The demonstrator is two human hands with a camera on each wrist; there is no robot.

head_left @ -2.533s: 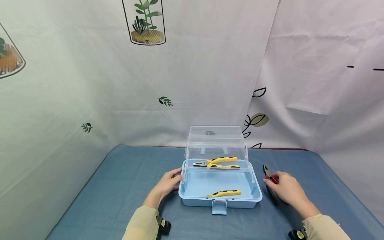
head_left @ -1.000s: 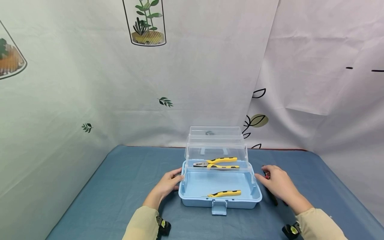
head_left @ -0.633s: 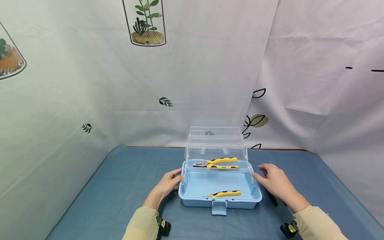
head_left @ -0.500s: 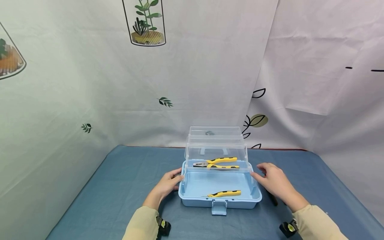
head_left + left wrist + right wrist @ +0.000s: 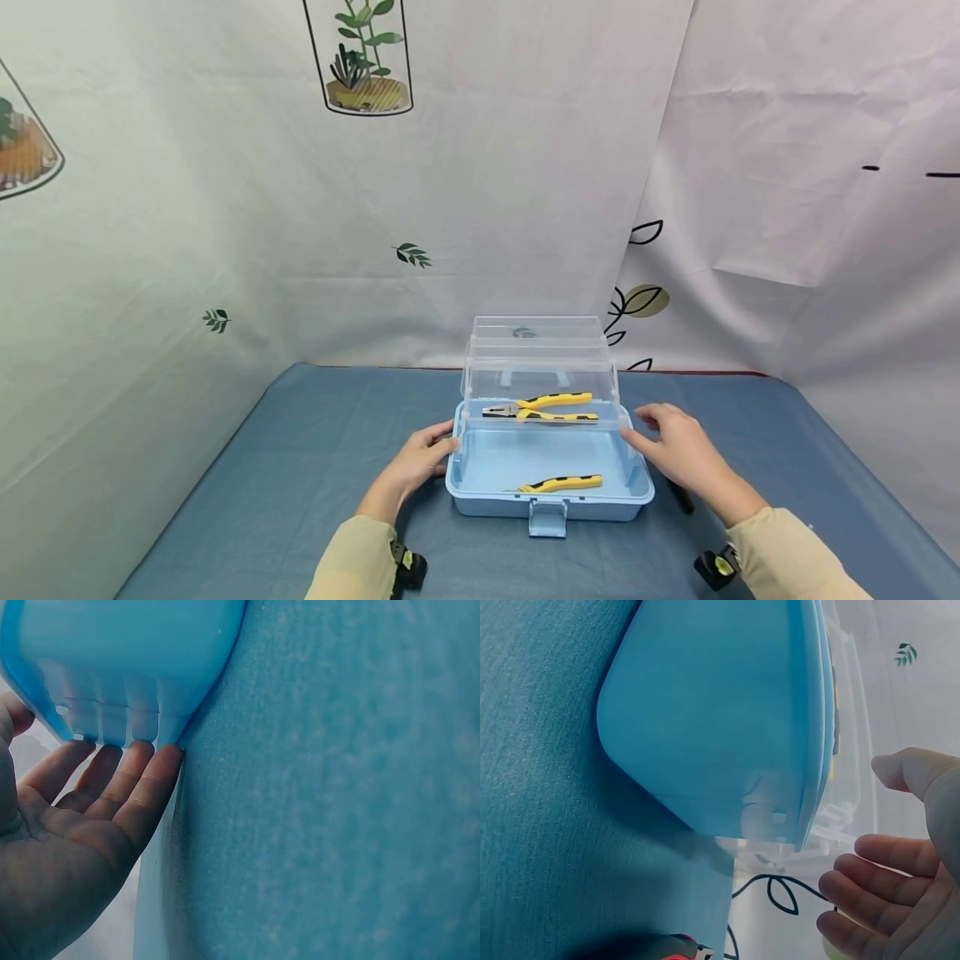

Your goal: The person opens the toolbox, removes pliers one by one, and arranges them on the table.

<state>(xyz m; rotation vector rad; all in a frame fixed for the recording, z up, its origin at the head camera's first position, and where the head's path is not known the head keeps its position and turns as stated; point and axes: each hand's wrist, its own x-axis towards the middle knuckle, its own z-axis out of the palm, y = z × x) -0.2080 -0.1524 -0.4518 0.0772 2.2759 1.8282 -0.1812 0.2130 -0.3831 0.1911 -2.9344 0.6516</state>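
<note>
Being touched by straight fingers of the left hand (image 5: 411, 462), the blue toolbox (image 5: 491, 506) is stocked with two yellow-handled tools (image 5: 566, 482); red-and-black pliers (image 5: 656, 949) are left on the tabletop (image 5: 330, 442), the right hand (image 5: 678, 450) empty, unclenched.

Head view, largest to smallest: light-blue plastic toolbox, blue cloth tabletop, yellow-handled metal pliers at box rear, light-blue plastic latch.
1. Blue cloth tabletop
2. Light-blue plastic toolbox
3. Rear yellow-handled metal pliers
4. Light-blue plastic latch
</note>
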